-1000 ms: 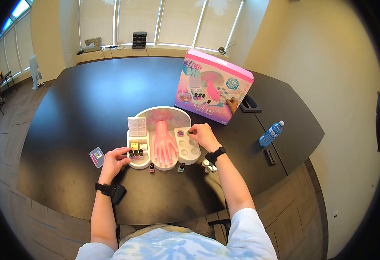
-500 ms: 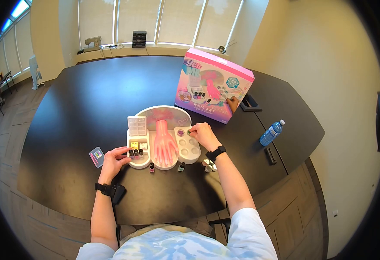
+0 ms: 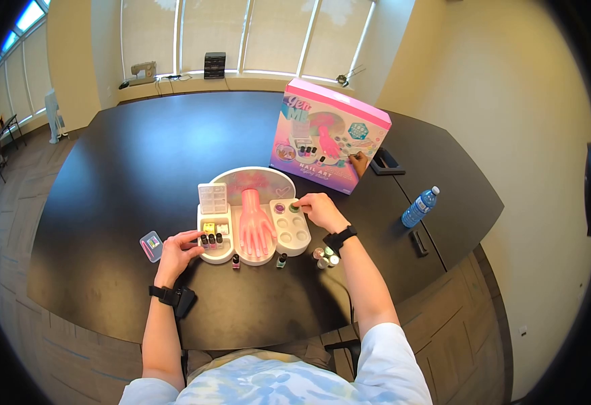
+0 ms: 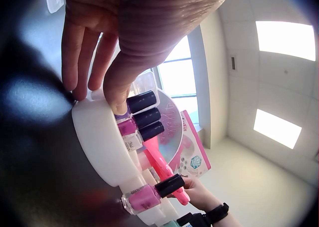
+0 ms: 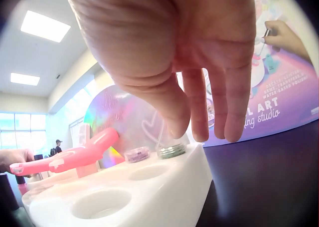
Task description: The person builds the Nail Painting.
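Note:
A white nail art stand carries a pink model hand at its middle. My left hand grips its left edge, thumb inside the rim beside a purple nail polish bottle, straighter fingers outside. My right hand is at the right tray, its fingers extended and its thumb tip right at a small green glitter pot sitting in a back well. A purple glitter pot sits in the well to its left. Three dark-capped bottles stand in the left compartment, near a yellow item.
Pink and mint polish bottles stand in front. Several small pots cluster beside my right wrist. A clear case lies left, a large box stands behind, and a water bottle is at right.
My right fingers have loosened and shifted slightly off the green pot, which now shows in its well. My left hand has stayed in place at the stand's left edge.

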`<state>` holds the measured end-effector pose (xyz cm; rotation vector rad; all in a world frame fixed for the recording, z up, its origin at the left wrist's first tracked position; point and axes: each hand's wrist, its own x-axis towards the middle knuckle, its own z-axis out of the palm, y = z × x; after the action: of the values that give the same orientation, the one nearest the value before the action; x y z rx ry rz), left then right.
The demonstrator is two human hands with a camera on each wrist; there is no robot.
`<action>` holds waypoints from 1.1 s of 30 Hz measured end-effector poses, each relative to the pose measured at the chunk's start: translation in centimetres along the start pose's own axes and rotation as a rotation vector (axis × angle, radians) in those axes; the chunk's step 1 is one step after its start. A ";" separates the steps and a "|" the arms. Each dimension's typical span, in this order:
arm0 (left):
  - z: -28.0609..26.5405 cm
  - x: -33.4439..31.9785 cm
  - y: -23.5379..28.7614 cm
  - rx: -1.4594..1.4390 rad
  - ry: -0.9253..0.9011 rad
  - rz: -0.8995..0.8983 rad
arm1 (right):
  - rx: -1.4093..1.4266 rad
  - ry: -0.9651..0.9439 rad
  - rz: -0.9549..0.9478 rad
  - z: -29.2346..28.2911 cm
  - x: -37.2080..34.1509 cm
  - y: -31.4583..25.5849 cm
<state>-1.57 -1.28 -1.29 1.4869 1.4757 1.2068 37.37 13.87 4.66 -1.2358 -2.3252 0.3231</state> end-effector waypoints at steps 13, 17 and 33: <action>0.0 0.0 0.3 0.063 0.005 0.028 | 0.003 0.134 0.338 -4.3 -9.1 3.1; 0.0 -0.2 0.7 0.039 0.002 0.032 | 0.040 0.072 0.304 -4.2 -11.1 2.3; 0.0 0.0 0.2 0.026 -0.002 0.006 | -0.160 0.008 0.169 -0.7 -12.7 -1.7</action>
<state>-1.48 -1.33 -1.09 1.5101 1.4925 1.1932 42.51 2.39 2.11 -1.5128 -2.2815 0.1910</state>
